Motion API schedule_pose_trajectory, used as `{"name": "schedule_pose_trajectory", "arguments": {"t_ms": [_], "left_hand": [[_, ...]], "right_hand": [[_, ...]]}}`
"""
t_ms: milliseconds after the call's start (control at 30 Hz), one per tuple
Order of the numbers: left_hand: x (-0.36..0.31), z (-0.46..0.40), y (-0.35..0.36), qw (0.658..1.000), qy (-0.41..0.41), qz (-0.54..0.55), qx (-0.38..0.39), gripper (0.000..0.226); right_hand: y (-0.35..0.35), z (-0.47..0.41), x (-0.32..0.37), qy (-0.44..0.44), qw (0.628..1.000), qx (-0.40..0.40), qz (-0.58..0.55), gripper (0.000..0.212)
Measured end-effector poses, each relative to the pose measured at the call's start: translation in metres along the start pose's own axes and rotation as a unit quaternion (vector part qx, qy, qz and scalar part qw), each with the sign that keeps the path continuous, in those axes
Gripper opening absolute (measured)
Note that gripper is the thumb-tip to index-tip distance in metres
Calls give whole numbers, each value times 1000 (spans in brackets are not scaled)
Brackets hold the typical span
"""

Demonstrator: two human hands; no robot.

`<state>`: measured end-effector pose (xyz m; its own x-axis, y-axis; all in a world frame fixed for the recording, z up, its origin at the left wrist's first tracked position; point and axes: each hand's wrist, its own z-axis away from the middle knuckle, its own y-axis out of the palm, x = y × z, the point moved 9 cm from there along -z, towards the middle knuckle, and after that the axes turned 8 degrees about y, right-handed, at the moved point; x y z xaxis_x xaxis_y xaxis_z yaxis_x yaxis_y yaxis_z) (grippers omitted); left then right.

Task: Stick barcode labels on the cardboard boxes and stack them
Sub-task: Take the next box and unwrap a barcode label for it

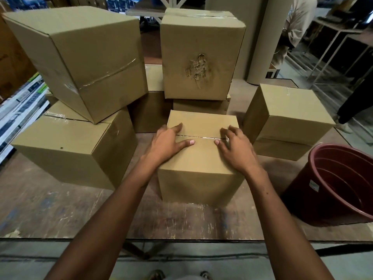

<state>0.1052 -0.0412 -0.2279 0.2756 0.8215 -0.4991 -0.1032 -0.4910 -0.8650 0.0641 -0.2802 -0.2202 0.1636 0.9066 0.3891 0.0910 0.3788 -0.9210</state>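
Note:
A plain brown cardboard box [201, 158] stands on the worn table [60, 215] right in front of me, its taped seam facing up. My left hand [167, 144] lies on the left part of its top, fingers spread and fairly straight. My right hand [236, 148] rests on the right part, fingers lightly bent with the tips on the seam. Neither hand holds anything. No barcode label shows on this box or anywhere in view.
A two-box stack [80, 93] stands at the left, its upper box tilted. Behind stands a tall box with a torn face [199, 57] on lower boxes. Another box [286, 122] sits right, beside a dark red bucket [339, 182]. A person stands far right.

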Motion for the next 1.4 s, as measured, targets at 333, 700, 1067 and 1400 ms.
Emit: {"name": "schedule_pose_trajectory", "arguments": {"t_ms": [333, 700, 1067, 1400], "left_hand": [[-6, 50, 1, 979, 88, -49, -176, 91], [17, 91, 46, 948, 155, -1, -276, 112], [20, 118, 43, 944, 92, -10, -318, 138], [8, 115, 31, 946, 151, -7, -287, 91]], "right_hand": [[5, 42, 6, -53, 989, -125, 56, 61], [49, 83, -22, -83, 977, -196, 17, 75], [41, 116, -41, -66, 965, -246, 66, 115], [28, 116, -7, -114, 962, -218, 118, 85]]}}
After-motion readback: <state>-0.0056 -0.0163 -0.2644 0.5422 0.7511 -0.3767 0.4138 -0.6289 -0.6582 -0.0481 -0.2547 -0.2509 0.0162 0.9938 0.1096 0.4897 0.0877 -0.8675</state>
